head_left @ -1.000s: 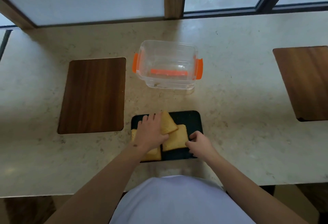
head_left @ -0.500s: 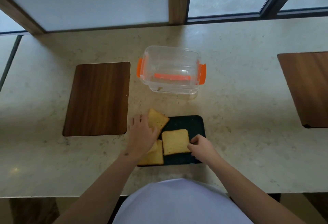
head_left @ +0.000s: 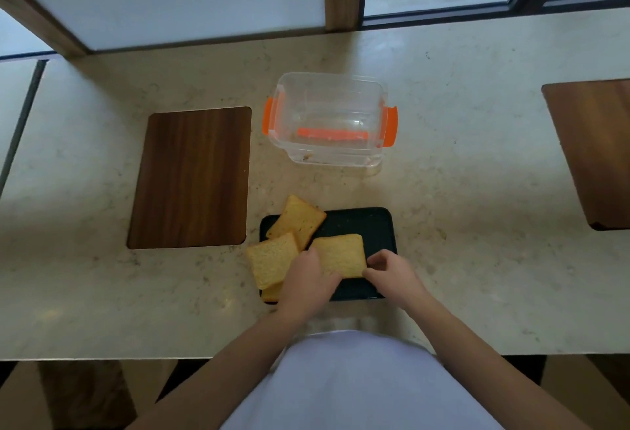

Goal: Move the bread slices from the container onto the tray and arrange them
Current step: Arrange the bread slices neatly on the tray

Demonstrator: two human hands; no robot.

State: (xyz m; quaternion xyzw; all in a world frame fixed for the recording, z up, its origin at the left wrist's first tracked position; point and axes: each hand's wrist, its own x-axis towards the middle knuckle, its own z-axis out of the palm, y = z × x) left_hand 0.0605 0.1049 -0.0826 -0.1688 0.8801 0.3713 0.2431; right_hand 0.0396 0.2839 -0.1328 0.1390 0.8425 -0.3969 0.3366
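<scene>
A dark tray lies near the counter's front edge. Several toasted bread slices rest on it: one tilted at the back left and overhanging the rim, one over the left edge, another peeking out beneath that one, and one in the middle. My left hand touches the middle slice's left edge, and my right hand pinches its right front corner. The clear container with orange clips stands behind the tray, with no bread in it.
A dark wooden board is set into the counter left of the tray, and another lies at the far right. Window frames run along the back. The counter's front edge is just below my hands.
My left hand has left the back-left slice and moved right to the middle slice. The left slices now lie uncovered. My right hand stays at the middle slice's right side.
</scene>
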